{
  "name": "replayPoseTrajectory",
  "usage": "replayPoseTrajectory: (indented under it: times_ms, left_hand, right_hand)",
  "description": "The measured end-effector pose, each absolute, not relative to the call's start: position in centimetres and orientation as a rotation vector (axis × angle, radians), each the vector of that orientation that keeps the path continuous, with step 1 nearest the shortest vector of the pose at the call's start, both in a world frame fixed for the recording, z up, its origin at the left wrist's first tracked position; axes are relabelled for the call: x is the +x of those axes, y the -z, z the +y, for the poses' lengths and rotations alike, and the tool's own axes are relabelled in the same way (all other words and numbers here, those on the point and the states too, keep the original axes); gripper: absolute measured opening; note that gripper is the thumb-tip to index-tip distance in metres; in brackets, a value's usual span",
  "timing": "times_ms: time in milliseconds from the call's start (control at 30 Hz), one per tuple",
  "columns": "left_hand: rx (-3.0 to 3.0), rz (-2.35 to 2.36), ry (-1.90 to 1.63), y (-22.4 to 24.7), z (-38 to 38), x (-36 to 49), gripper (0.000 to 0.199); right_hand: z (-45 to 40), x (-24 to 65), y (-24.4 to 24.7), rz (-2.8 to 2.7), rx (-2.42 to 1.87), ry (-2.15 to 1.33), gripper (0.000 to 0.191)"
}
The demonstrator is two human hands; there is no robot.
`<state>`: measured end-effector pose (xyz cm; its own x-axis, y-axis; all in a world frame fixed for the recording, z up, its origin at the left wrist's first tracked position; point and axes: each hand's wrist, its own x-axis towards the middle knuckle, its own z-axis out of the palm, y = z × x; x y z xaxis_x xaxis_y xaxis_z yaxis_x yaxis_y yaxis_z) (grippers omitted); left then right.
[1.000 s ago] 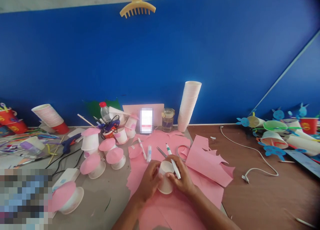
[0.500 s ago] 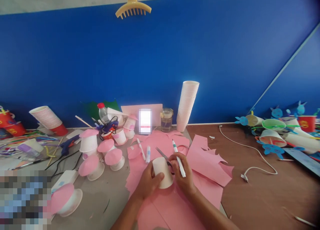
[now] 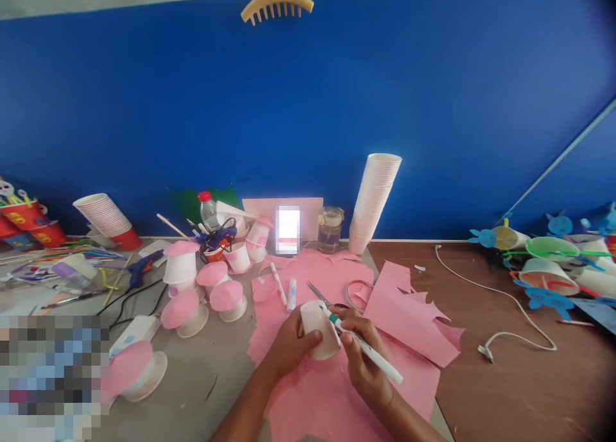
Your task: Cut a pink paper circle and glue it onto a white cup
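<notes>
A white paper cup (image 3: 315, 323) lies tilted on its side in my left hand (image 3: 289, 342), its fingers and thumb closed round it. My right hand (image 3: 366, 352) grips a white marker pen (image 3: 380, 360) with a green band, its tip up by the cup's upper right edge; whether the tip touches cannot be made out. Just behind the cup a pair of scissors (image 3: 317, 292) lies on the pink paper (image 3: 337, 272), its handles mostly hidden. Beside the scissors lie a glue stick (image 3: 292, 294) and another white pen (image 3: 278, 285).
Cups with pink paper tops (image 3: 180, 307) stand and lie to the left. A tall stack of paper cups (image 3: 375, 201), a jar (image 3: 330, 230) and a glowing screen (image 3: 288, 227) stand at the back. A white cable (image 3: 495, 288) and blue animal-shaped cups (image 3: 548, 297) lie to the right.
The marker in my right hand has swung over, from pointing up and away to slanting with its tip by the cup. The view has shifted slightly left.
</notes>
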<state>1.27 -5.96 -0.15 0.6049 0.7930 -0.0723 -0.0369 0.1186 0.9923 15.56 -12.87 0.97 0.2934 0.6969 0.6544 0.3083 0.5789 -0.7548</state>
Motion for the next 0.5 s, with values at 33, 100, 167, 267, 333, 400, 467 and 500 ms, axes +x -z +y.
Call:
replayPoseTrajectory:
  times_ms: [33,100,167,267,333,400,467,500]
  left_hand:
    - [1.330,0.720,-0.693,0.2,-6.0,1.3,0.058]
    - [1.353,0.732,-0.705,0.3,-6.1,1.5,0.057]
    - [1.378,0.750,-0.729,0.3,-6.2,1.6,0.058]
    - [1.367,0.728,-0.748,0.3,-6.3,1.6,0.060]
    - [1.306,0.697,-0.736,0.1,-6.5,1.6,0.059]
    - [1.240,0.676,-0.737,0.0,-6.6,1.6,0.058]
    - [1.201,0.667,-0.762,0.1,-6.7,1.7,0.057]
    - [1.189,0.659,-0.782,0.1,-6.7,1.7,0.056]
  right_hand:
    - [-13.0,15.4,-0.9,-1.302,-0.984,-0.326,0.014]
    - [-13.0,15.2,-0.6,-1.337,-0.994,-0.301,0.022]
    - [-12.8,14.9,-0.1,-1.383,-0.994,-0.257,0.026]
    - [-12.4,14.8,0.4,-1.407,-1.007,-0.223,0.026]
    - [-12.2,14.8,0.6,-1.360,-1.047,-0.247,0.027]
    - [-12.1,14.9,0.7,-1.298,-1.089,-0.282,0.026]
    - [-12.1,14.9,0.9,-1.251,-1.109,-0.324,0.025]
    - [-12.1,14.9,1.0,-1.229,-1.113,-0.346,0.025]
